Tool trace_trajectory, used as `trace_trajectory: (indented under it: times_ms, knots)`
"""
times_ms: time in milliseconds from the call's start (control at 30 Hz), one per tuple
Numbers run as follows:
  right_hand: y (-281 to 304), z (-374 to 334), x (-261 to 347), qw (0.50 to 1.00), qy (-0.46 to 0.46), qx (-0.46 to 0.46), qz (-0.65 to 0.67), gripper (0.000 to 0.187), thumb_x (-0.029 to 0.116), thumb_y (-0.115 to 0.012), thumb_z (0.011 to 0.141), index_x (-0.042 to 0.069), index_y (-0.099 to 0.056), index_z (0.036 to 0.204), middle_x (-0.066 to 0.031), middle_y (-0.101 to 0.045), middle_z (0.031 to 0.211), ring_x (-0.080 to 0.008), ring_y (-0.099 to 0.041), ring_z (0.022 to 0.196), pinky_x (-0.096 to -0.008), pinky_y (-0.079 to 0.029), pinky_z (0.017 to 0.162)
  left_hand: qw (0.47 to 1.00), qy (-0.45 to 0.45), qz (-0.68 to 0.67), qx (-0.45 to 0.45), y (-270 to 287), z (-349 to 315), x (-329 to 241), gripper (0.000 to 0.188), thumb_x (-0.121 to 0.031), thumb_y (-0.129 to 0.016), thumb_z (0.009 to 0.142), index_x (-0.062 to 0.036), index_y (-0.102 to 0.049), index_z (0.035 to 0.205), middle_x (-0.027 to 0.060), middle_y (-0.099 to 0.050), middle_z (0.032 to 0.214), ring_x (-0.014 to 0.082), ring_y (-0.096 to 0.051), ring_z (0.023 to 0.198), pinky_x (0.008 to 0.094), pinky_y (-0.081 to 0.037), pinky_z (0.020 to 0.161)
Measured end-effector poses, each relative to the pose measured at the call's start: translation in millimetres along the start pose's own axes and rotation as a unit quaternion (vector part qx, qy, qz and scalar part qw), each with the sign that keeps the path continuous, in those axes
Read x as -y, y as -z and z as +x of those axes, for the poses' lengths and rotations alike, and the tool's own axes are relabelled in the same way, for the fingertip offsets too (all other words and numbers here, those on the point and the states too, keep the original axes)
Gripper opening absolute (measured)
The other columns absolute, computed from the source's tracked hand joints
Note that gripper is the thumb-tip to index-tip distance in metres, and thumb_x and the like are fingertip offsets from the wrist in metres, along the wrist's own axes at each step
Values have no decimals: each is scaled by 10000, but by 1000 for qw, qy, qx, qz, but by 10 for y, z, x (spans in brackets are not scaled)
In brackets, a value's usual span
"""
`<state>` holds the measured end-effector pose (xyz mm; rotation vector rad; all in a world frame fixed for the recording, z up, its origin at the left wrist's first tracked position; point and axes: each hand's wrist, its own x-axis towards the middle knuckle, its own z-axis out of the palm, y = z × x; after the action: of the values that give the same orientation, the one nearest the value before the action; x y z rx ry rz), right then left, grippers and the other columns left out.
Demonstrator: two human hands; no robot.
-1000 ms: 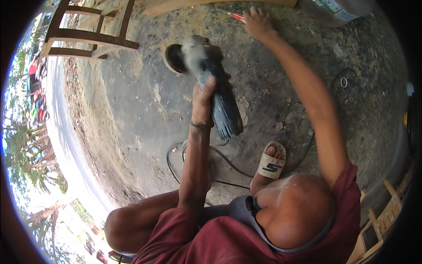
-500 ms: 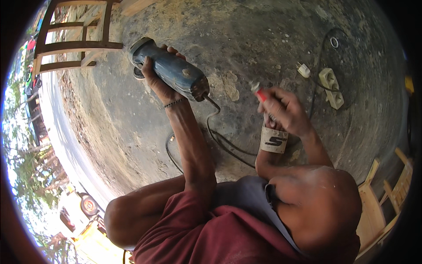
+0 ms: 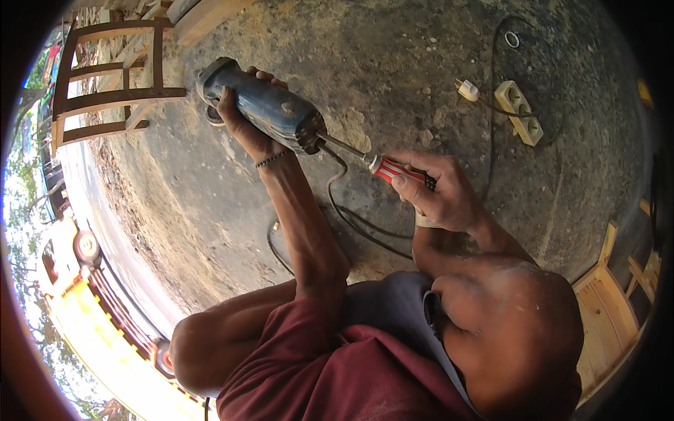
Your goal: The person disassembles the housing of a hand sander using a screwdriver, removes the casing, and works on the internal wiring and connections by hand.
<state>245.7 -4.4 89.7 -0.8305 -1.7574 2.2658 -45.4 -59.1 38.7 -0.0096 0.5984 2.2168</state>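
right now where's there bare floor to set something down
Free: the floor between the grinder and the plug, above the screwdriver in the picture. Another patch lies left of the left forearm, below the wooden frame. It's crowded around the power strip, with plug, cable and ring, and just right of that forearm, where the cord loops.
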Motion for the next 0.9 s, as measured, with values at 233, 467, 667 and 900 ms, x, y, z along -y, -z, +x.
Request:
trace_trajectory:
  times_ms: [233, 467, 667, 900]
  knots:
    - [40, 16, 67, 871, -270, 115, 394, 437, 328, -520, 1054, -15, -551, 1323, -57, -613, 747, -61, -508, 447, -208, -363, 354, 996, -28, 86, 9, 57, -22, -33, 520, -333, -663, 909, 65, -525, 1214, 202, -616, 1063, 281, -646, 973, 407, -592, 857]
    - [-25, 3, 39, 933, -216, 90, 273, 351, 263, -542, 1052, -10, -624, 1255, -79, -626, 722, -57, -464, 414, -207, -344, 368, 993, -29, 112, -10, -86, -77, -19, 520, -374, -686, 888, 61, -586, 1155, 207, -665, 983, 283, -684, 880, 414, -613, 788]
    - [-198, 23, -328, 888, 231, -171, -358, 385, 199, -688, 952, -6, -642, 1275, -101, -638, 732, -138, -594, 489, -275, -472, 449, 979, -20, 199, -37, 42, -65, 34, 514, -384, -685, 875, 46, -592, 1141, 197, -679, 933, 286, -692, 804, 402, -617, 769]
    - [-92, 15, -277, 995, 33, -15, 89, 525, 220, -690, 936, 22, -548, 1401, -126, -691, 963, -166, -665, 643, -301, -553, 550, 981, -11, 189, -50, 110, -18, 13, 515, -392, -680, 871, 41, -604, 1138, 199, -679, 934, 294, -694, 818, 400, -612, 765]
